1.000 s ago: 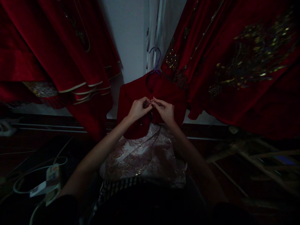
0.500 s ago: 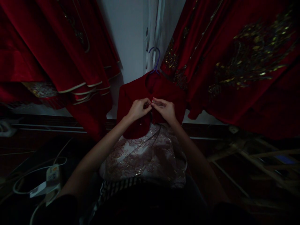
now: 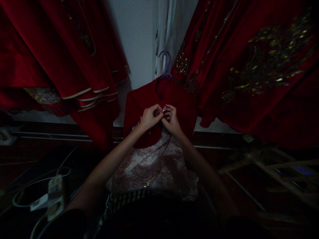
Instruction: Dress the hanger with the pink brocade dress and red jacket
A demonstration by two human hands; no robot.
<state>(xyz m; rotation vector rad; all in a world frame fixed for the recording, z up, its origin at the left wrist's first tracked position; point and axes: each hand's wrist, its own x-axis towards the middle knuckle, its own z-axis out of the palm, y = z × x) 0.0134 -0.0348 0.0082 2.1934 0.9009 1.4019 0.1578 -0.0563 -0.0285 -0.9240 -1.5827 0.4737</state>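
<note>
A red short jacket (image 3: 142,98) hangs from a purple hanger (image 3: 166,68) in front of me. My left hand (image 3: 151,118) is closed in a pinch on the jacket's front edge, thumb and forefinger together. Opposite it, my right hand (image 3: 171,121) pinches a small shiny button (image 3: 164,108) at the same edge, and the fingertips of both hands almost meet. Beaded trim (image 3: 136,124) shows beside my left wrist. Below the jacket, a pale pink brocade cloth (image 3: 149,169) with a metallic sheen spreads over my lap. Dim light hides the finer detail between the fingers.
Red garments with pale piping (image 3: 82,66) hang at left, and a red garment with gold sequins (image 3: 269,59) hangs at right. A white power strip (image 3: 56,191) with cables lies lower left. A wooden frame (image 3: 269,169) stands lower right, in shadow.
My right hand has turned more upright and shifted slightly left, its fingers curling further. My left hand has moved a little right, and beaded trim has come into sight near its wrist.
</note>
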